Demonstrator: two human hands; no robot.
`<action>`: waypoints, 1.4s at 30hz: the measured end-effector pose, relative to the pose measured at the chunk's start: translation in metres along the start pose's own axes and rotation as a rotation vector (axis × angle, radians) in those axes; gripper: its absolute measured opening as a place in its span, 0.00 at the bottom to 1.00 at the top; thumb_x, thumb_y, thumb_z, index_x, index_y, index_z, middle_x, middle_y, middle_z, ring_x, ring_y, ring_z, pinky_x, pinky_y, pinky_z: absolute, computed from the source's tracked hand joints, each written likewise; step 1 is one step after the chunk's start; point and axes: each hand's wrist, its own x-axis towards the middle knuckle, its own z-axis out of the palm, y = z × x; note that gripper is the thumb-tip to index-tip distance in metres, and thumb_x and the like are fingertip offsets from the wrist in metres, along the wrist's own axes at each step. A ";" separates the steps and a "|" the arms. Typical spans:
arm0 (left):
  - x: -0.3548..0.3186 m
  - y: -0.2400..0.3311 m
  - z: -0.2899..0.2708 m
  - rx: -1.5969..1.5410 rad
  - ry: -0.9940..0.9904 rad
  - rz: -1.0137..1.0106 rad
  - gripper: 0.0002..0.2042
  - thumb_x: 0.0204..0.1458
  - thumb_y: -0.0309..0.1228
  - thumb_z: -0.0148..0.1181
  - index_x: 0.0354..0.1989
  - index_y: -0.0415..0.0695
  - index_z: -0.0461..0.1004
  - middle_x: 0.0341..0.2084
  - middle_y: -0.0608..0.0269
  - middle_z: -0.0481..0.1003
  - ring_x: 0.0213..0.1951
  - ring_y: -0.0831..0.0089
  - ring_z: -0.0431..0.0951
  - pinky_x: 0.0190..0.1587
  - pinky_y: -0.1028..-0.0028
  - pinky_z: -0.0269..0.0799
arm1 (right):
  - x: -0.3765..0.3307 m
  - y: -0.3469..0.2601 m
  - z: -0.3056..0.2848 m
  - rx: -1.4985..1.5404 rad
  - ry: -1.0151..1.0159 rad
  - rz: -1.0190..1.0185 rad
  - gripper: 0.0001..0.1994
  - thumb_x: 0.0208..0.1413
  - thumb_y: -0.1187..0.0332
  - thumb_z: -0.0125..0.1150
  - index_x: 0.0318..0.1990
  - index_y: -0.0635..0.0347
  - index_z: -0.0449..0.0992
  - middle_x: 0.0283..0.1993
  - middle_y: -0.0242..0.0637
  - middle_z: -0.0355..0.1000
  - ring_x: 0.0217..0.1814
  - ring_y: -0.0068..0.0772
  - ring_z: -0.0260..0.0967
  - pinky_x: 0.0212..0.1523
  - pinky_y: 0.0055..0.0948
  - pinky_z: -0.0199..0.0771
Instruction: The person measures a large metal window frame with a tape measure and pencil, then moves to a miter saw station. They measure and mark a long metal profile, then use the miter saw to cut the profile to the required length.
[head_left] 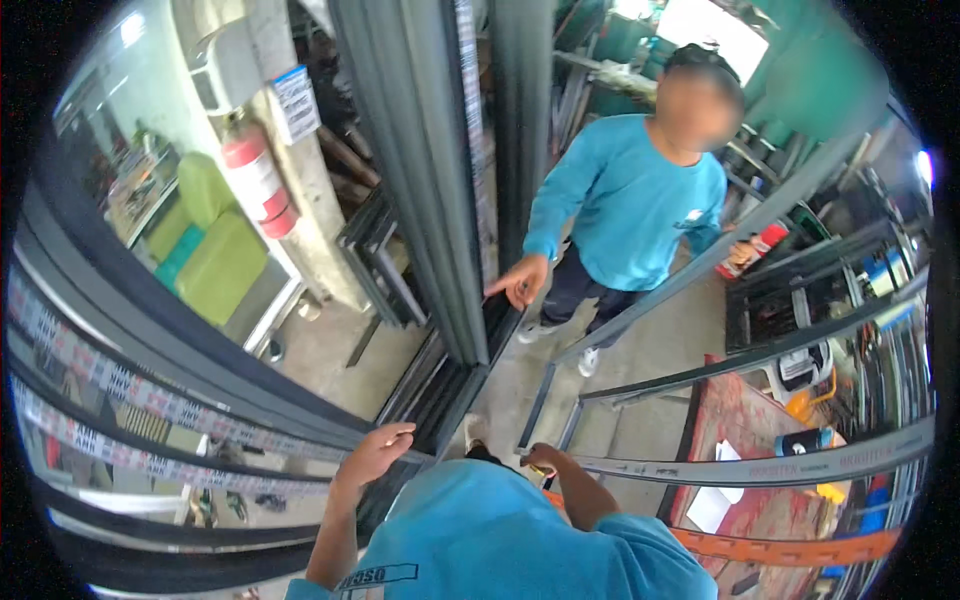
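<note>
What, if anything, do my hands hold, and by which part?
Right hand: apparently something small, partly yellow; the held part is unclear. Left hand: cannot be told.

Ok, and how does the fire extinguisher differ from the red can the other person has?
The fire extinguisher is clearly bigger; the red can is small enough for one hand. The extinguisher is beside the pale pillar, with no hand on it, while the can is gripped in the co-worker's hand. Both are mainly red.

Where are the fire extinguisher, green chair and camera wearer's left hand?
Fire extinguisher (258, 183), head view: white middle band.
Green chair (222, 272), head view: lower part.
Left hand (375, 455), head view: back of hand.
</note>
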 end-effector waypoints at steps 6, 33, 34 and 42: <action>0.020 -0.002 -0.007 0.122 -0.053 0.000 0.19 0.62 0.40 0.56 0.56 0.40 0.72 0.50 0.53 0.75 0.48 0.61 0.77 0.51 0.66 0.72 | -0.015 0.013 0.020 0.258 0.132 0.116 0.24 0.41 0.49 0.70 0.35 0.63 0.78 0.35 0.47 0.75 0.32 0.43 0.75 0.26 0.42 0.77; -0.013 0.312 0.137 -1.727 -1.620 0.426 0.46 0.58 0.67 0.20 0.60 0.36 0.67 0.50 0.58 0.75 0.48 0.70 0.74 0.52 0.68 0.67 | -0.016 0.051 -0.070 0.393 0.173 0.227 0.15 0.41 0.57 0.71 0.31 0.59 0.79 0.24 0.38 0.72 0.27 0.37 0.73 0.19 0.41 0.73; -0.004 0.314 0.141 -1.761 -1.606 0.435 0.44 0.59 0.66 0.22 0.60 0.36 0.67 0.50 0.57 0.75 0.48 0.69 0.74 0.52 0.68 0.67 | -0.009 0.060 -0.076 0.394 0.162 0.248 0.16 0.41 0.57 0.70 0.30 0.60 0.79 0.23 0.38 0.72 0.26 0.37 0.73 0.18 0.40 0.71; 0.108 0.354 0.158 -1.616 -1.478 0.502 0.42 0.62 0.64 0.26 0.60 0.35 0.67 0.52 0.51 0.73 0.52 0.64 0.72 0.53 0.64 0.68 | 0.071 0.106 -0.117 0.282 0.051 0.150 0.16 0.39 0.57 0.70 0.26 0.61 0.76 0.22 0.40 0.69 0.25 0.30 0.71 0.28 0.37 0.72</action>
